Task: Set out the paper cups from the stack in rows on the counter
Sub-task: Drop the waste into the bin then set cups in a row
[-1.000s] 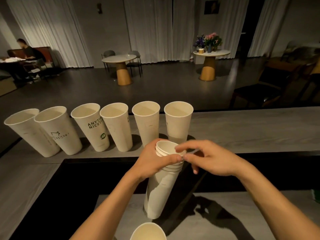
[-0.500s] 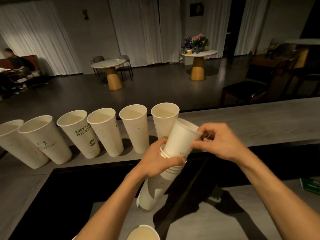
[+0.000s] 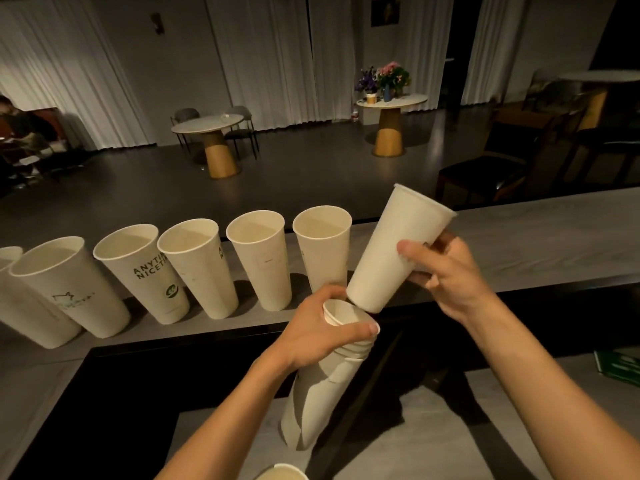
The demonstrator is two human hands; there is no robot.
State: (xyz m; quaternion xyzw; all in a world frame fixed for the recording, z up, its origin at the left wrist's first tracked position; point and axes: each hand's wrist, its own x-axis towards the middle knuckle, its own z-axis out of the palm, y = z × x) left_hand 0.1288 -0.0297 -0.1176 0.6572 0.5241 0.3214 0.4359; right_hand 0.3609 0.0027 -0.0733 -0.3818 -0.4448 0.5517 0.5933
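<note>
My left hand (image 3: 323,336) grips the top of a stack of white paper cups (image 3: 320,393) that leans on the lower grey surface. My right hand (image 3: 445,275) holds a single white paper cup (image 3: 391,251), lifted clear of the stack and tilted to the right, its base just above the stack's rim. A row of several white cups (image 3: 258,259) stands upright along the raised grey counter (image 3: 540,237), mouths up, ending just left of the held cup.
Another cup's rim (image 3: 282,472) shows at the bottom edge. A green item (image 3: 618,367) lies on the lower surface at right. Beyond the counter are round tables (image 3: 209,128), chairs, flowers (image 3: 384,77) and a seated person (image 3: 15,124) at far left.
My right hand has pulled the top cup fully out of the stack and raised it up and to the right. The view has shifted, so the row sits further left.
</note>
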